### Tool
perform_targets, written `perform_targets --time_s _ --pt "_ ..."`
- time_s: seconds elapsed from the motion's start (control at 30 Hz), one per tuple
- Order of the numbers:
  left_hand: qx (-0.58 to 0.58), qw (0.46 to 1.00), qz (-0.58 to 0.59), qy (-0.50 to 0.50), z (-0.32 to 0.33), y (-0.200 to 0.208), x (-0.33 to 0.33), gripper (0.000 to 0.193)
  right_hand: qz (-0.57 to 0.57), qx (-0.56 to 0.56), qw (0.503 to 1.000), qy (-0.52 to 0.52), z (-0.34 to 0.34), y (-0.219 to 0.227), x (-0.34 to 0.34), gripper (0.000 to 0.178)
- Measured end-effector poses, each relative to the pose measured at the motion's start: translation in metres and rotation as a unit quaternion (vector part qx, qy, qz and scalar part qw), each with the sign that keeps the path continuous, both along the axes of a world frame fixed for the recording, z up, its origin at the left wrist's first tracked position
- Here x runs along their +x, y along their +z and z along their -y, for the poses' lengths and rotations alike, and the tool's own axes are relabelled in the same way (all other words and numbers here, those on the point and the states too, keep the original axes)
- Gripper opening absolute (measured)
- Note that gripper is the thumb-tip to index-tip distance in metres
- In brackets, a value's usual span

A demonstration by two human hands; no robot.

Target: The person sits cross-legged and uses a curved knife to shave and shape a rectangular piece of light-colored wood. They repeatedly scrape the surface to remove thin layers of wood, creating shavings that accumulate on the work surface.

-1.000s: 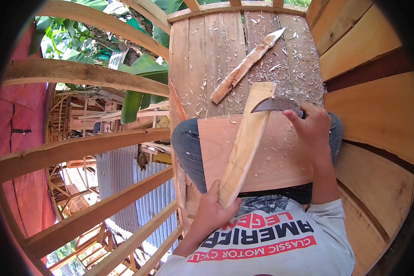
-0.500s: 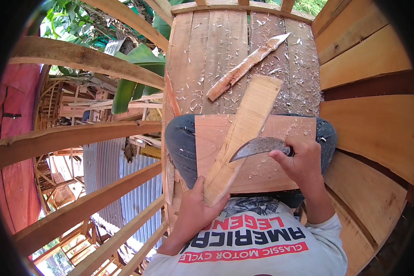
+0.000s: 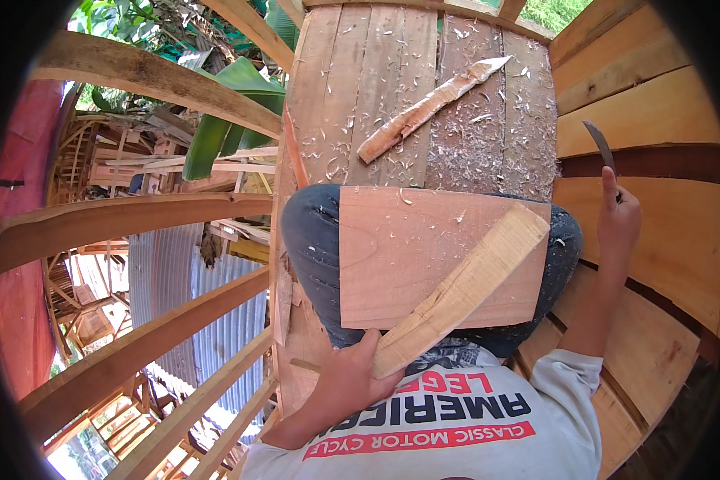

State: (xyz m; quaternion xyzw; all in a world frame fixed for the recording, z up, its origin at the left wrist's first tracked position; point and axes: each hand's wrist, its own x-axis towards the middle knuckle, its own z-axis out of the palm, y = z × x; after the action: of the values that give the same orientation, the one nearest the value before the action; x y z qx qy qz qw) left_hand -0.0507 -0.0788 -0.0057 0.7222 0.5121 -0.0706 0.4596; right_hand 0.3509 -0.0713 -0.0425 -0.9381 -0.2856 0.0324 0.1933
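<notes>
In my left hand [image 3: 362, 370] is the near end of a pale wooden plank [image 3: 464, 288], gripped close to my shirt. The plank slants up and to the right over a reddish flat board [image 3: 392, 256] lying across my lap. Out to the right, my right hand [image 3: 618, 216] is closed round the handle of a knife, whose curved, dark blade [image 3: 598, 144] points up, well apart from the plank. The handle is mostly hidden by my fingers.
A roughly carved piece of wood with a pointed tip [image 3: 432, 108] lies on the plank floor [image 3: 336, 96] ahead, among scattered shavings. Wooden slat walls [image 3: 632, 208] rise close on the right; open rails [image 3: 136, 232] run along the left. A green leaf [image 3: 216, 144] hangs beyond the rails.
My right hand has swung the knife off the plank, up and out to the right. The plank's far end has tilted down and to the right, while my left hand keeps hold of it.
</notes>
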Motion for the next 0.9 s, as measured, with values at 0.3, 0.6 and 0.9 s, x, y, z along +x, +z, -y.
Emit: perform_targets --time_s 0.3,0.6,0.9 --pt "0.077 0.994 0.011 0.074 -0.028 0.004 0.011 0.049 -0.017 0.051 0.933 0.357 0.013 0.002 -0.132 0.062" --pt "0.147 0.985 0.057 0.064 -0.030 0.005 0.015 0.045 0.082 0.071 0.917 0.383 -0.018 0.002 -0.112 0.066" --pt "0.035 0.999 0.006 0.009 -0.014 -0.003 -0.008 0.047 -0.054 0.079 0.995 -0.003 -0.011 -0.025 0.025 0.070"
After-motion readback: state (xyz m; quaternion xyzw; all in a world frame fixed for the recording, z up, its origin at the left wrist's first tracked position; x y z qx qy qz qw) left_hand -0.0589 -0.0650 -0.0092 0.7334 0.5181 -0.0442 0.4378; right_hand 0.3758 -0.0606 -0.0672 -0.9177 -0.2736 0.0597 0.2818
